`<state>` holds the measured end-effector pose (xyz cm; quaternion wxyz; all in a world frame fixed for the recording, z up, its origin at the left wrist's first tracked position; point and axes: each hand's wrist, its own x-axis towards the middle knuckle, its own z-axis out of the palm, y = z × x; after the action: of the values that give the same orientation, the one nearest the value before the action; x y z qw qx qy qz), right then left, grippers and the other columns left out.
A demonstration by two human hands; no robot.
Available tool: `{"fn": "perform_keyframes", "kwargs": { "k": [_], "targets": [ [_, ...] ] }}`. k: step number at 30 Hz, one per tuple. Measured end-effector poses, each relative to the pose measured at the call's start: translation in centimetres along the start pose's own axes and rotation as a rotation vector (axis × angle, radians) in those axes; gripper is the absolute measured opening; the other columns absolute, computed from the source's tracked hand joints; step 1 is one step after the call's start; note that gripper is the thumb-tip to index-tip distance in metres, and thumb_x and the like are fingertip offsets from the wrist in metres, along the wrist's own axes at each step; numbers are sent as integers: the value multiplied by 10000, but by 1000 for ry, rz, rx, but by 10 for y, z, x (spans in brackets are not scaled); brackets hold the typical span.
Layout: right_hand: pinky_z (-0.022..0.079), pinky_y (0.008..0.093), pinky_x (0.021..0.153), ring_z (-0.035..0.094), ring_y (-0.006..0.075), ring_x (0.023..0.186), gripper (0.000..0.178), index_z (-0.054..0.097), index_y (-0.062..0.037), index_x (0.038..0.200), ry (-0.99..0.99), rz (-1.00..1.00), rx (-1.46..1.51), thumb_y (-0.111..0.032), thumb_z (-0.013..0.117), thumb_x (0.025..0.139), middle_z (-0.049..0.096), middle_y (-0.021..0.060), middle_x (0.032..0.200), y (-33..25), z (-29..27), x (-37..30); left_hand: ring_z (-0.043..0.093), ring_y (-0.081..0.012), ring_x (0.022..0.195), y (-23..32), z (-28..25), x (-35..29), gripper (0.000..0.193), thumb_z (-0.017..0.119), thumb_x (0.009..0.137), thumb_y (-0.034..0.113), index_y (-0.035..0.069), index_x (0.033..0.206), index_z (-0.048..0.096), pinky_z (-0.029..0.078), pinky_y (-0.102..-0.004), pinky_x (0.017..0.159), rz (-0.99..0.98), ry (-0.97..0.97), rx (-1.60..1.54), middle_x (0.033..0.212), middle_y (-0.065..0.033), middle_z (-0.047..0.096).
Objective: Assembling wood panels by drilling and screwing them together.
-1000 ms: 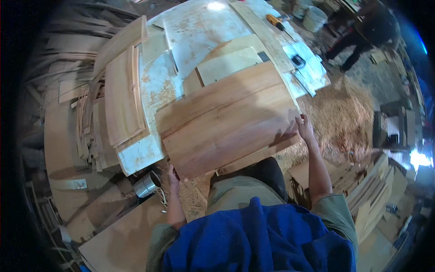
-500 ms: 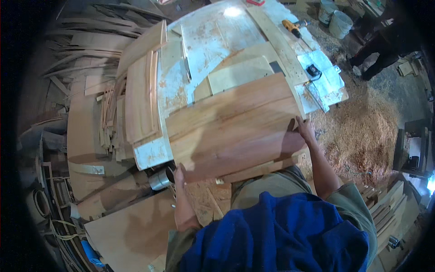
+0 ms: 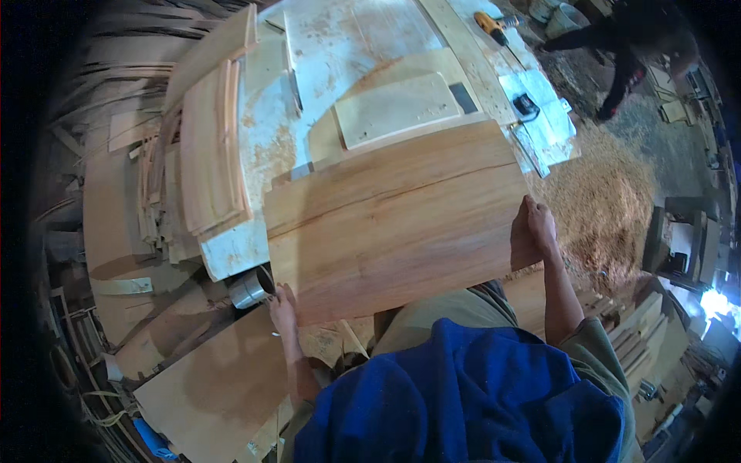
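A wide wooden panel (image 3: 401, 216) with a dark grain line spans the space between my two hands, in front of my body. My left hand (image 3: 283, 307) grips its near left corner. On the opposite short edge, my right hand (image 3: 540, 225) is closed round the side, fingertips at the rim. The panel's far edge overlaps the near part of the white worktable (image 3: 270, 158), and my hands hide parts of its ends. Just beyond it lies a pale rounded board (image 3: 397, 112) on the table.
Wooden panels (image 3: 208, 147) are stacked at the table's left. On its right lie a yellow drill (image 3: 492, 29), a tape measure (image 3: 526, 106) and paper. Sawdust (image 3: 610, 201) is heaped on the floor to the right. A metal duct (image 3: 251, 288) stands near my left hand. Another person (image 3: 629, 46) walks at the far right.
Both hands have raised the panel nearer to me, and it hides less of the pale board. My view has shifted, and the other person has stepped along at the far right.
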<state>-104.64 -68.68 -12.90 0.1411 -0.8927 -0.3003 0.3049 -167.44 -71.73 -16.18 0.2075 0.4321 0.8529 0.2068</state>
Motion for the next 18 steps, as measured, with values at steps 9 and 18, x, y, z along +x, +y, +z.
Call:
{"fn": "perform_keyframes", "kwargs": {
  "k": [9,18],
  "targets": [
    [403,489,907,517,468,1064,697,591,85,1041,-11,53,-137,-554,357,892,561,335,1062,69,-10,-14,552,-357,1050,0,-4,-65,583,379,941,470,-42,1146,568,405,-403,885,-169,-134,107,1108,-244,590],
    [412,484,901,529,462,1047,725,606,80,1037,-30,-71,-91,-582,353,882,581,329,1014,73,1,62,576,-358,994,-14,59,-11,614,399,931,474,-96,1072,578,418,-403,809,-142,-152,-64,1048,-243,614]
  ]
}}
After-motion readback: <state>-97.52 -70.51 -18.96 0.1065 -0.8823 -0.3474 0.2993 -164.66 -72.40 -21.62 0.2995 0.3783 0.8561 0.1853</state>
